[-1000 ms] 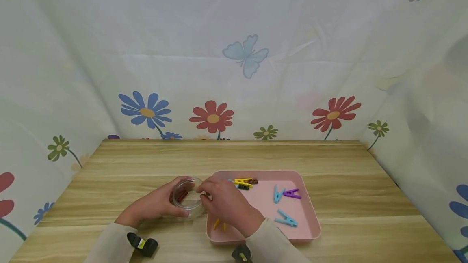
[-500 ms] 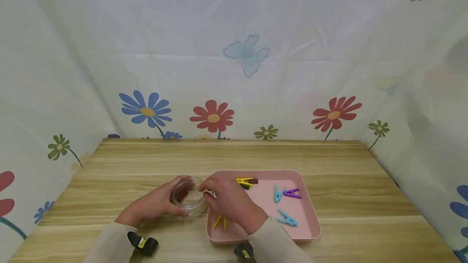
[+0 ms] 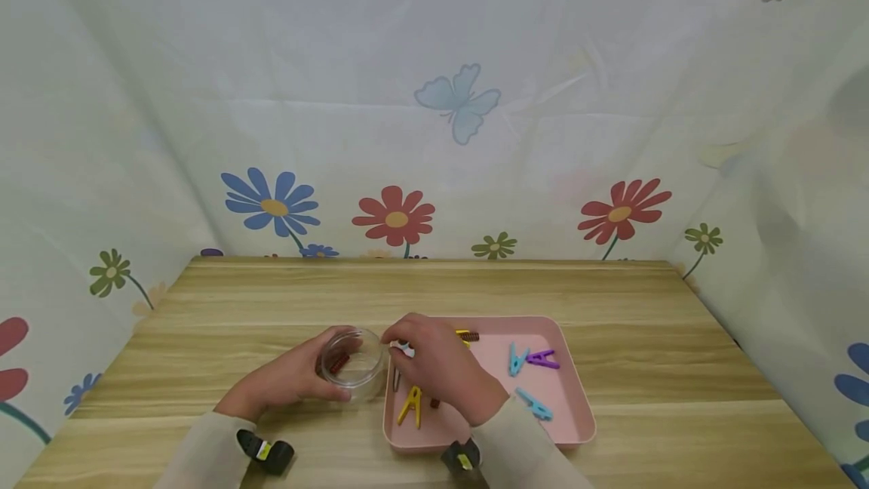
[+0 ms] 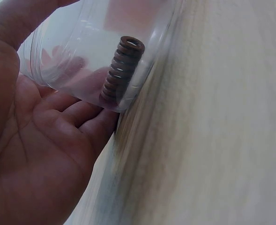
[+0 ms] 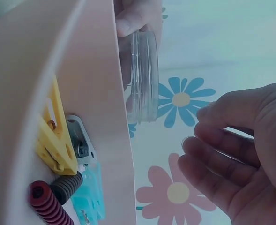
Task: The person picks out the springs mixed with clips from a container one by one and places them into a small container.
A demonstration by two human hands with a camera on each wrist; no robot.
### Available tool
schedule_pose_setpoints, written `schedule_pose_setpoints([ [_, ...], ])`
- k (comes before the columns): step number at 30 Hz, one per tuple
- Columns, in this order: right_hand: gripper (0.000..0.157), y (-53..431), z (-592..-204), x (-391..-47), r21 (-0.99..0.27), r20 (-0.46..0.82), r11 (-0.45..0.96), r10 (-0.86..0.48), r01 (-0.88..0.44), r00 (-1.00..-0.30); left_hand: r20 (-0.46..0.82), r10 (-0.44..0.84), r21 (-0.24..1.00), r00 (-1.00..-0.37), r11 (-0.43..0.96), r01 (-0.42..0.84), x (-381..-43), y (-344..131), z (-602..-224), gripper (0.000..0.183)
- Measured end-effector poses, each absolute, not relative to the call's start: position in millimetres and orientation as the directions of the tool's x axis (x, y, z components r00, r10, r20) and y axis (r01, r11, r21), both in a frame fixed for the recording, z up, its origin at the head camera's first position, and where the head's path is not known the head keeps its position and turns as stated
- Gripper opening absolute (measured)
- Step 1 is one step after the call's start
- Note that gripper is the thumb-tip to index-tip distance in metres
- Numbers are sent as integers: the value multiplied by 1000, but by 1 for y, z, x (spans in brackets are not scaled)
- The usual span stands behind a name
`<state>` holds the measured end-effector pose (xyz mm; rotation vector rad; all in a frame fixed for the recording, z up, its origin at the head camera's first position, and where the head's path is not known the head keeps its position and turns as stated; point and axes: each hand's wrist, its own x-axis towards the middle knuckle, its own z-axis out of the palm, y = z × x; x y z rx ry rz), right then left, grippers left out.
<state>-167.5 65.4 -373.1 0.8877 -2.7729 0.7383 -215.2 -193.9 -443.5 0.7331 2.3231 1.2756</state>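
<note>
My left hand (image 3: 299, 376) grips a clear round jar (image 3: 363, 376), tilted with its mouth toward the pink tray (image 3: 577, 398). In the left wrist view, a dark brown coil spring (image 4: 123, 68) lies inside the jar against its wall. My right hand (image 3: 437, 364) hovers over the tray's left part, close to the jar's mouth. The right wrist view shows its fingers (image 5: 217, 154) loosely bent, with nothing between them. Below that hand lies a yellow clothespin (image 3: 410, 406). Beside it in the right wrist view are a red spring (image 5: 48, 201) and a dark grey spring (image 5: 66, 187).
Toward the tray's right side lie a purple clothespin (image 3: 543, 359) and light blue clothespins (image 3: 535, 404). A brown spring (image 3: 470, 336) lies near the tray's back wall. A white-and-metal piece (image 5: 81, 140) is by the tray wall. The wood-grain table (image 3: 665, 368) extends around it.
My right hand has drawn back to the right from the jar's rim, uncovering more of the yellow clothespin. My left hand and the jar have stayed nearly still.
</note>
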Motion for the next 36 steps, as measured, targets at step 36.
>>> schedule_pose_setpoints([
  [36,15,100,-370,-185,-481,363,734,-330,-479,-871,-97,604,851,-791,463,249,-218,-194,-447,86],
])
